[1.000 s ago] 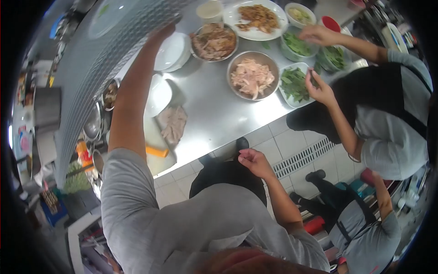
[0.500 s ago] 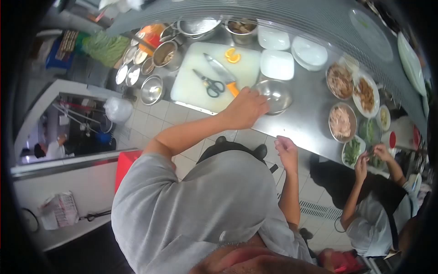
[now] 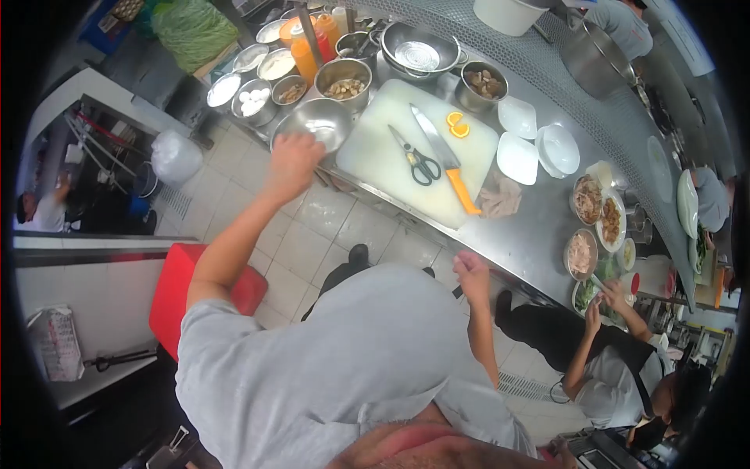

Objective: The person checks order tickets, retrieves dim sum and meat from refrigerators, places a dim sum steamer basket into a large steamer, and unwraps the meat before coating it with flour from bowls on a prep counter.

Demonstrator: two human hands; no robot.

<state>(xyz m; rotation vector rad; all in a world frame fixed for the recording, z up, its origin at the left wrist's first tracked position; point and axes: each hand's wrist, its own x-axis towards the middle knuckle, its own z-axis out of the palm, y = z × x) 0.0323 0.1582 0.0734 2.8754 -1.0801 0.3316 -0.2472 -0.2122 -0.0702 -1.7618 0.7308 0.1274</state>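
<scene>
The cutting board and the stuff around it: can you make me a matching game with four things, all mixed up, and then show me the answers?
Things:
1. Knife
2. Scissors
3. Metal bowl
4. Cloth

Clues:
A. Crumpled, beside the cutting board
B. Yellow-orange handle
C. At the left hand
D. Two dark handle loops

Right pairs: 1-B, 2-D, 3-C, 4-A

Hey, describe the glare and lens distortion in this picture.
Head view: strong wide-angle bowing, with black rounded corners; same view: bright reflections inside the shiny round silver metal bowl at the left hand; again head view: pale sheen across the grey steel table.
</scene>
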